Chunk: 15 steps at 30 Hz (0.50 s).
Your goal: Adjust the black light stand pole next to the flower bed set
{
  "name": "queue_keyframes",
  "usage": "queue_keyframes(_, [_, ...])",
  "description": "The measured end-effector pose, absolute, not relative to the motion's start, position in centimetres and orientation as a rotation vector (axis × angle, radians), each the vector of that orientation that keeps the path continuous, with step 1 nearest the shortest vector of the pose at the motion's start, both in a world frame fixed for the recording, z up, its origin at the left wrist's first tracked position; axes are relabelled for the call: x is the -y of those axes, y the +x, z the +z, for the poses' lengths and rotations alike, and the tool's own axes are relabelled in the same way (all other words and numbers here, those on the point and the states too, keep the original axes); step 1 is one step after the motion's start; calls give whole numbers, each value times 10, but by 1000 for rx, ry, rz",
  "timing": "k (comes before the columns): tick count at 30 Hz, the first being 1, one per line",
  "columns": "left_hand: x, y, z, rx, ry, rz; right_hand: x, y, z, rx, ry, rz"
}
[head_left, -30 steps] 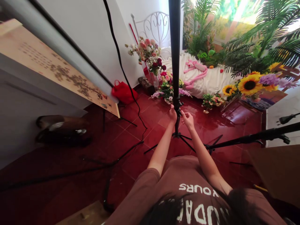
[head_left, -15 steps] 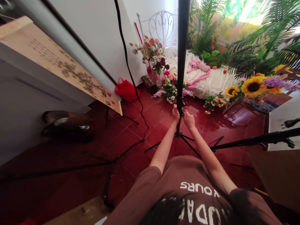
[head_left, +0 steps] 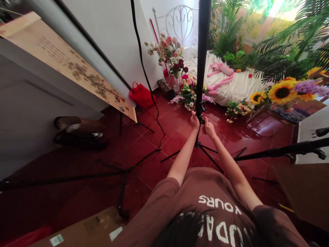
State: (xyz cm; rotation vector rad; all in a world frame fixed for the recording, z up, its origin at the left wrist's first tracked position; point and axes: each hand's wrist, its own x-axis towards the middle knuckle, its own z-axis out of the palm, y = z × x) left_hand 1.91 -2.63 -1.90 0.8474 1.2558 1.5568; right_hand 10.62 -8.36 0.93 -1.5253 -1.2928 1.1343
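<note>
A black tripod light stand (head_left: 203, 61) rises upright in front of me, its legs spread on the floor. My left hand (head_left: 195, 120) is closed around the pole from the left, just under a collar with a knob. On the other side, my right hand (head_left: 210, 128) is closed at a lower locking knob (head_left: 202, 120), thumb upward. Its fingertips are partly hidden by the hand and the pole. Both forearms reach forward and down, at about the same height.
Flower bouquets (head_left: 189, 91), a white-draped bed (head_left: 241, 87) and sunflowers (head_left: 282, 92) lie beyond the stand. Another black stand (head_left: 280, 151) slants in from the right. At left are a hanging cord (head_left: 141, 58), a scroll picture (head_left: 84, 70) and a red bag (head_left: 142, 96). A cardboard box (head_left: 84, 230) sits below.
The view has shifted slightly, so the scene sits a little further right. My right hand has turned a little at the knob, its thumb now more upright. My left hand stays on the pole.
</note>
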Motion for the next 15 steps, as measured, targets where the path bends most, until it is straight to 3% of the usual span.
queue_keyframes(6, [66, 20, -56, -1476, 929, 1571, 147, 136, -16, 1109, -1438, 1451])
queue_keyframes(11, [130, 45, -116, -1669, 883, 1094, 205, 180, -54, 739, -1579, 1412])
queue_keyframes(15, [165, 82, -146, -1439, 1015, 887, 234, 208, -67, 505, -1668, 1263])
